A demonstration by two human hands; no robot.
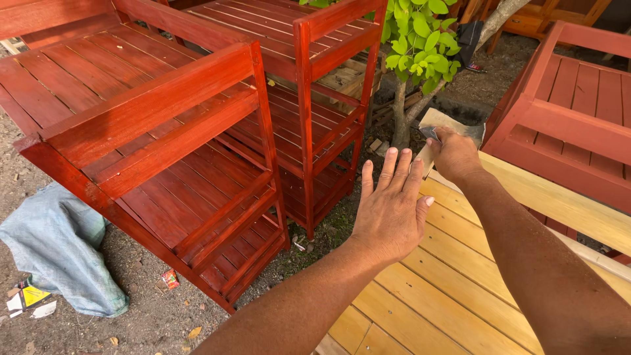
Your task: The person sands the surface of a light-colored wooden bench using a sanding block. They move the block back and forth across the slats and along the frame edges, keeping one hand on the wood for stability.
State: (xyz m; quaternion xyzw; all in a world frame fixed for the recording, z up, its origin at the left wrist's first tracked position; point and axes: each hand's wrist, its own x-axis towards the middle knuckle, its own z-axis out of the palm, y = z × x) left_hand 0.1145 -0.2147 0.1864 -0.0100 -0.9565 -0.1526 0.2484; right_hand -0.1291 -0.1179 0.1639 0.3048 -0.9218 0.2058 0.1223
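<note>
Our left hand (391, 210) lies flat, fingers spread, on the bare yellow rack (447, 289). Our right hand (453, 156) is clamped on sandpaper (439, 121) at its far rail. We judge the sanding underway; this rack is unstained, unlike the red racks (164, 131).

Outdoor yard, daylight, bare dirt ground (144, 322) with small litter and dry leaves. Two red-stained slatted wooden racks lie tipped: one (151, 131) at left, another (315, 98) just behind it. A third red slatted piece (572, 112) at right. Thin tree trunk (399, 118) with green leaves (420, 39) between them. Grey-blue sack (59, 250) on ground lower left, a scrap of packaging (26, 299) beside it.
</note>
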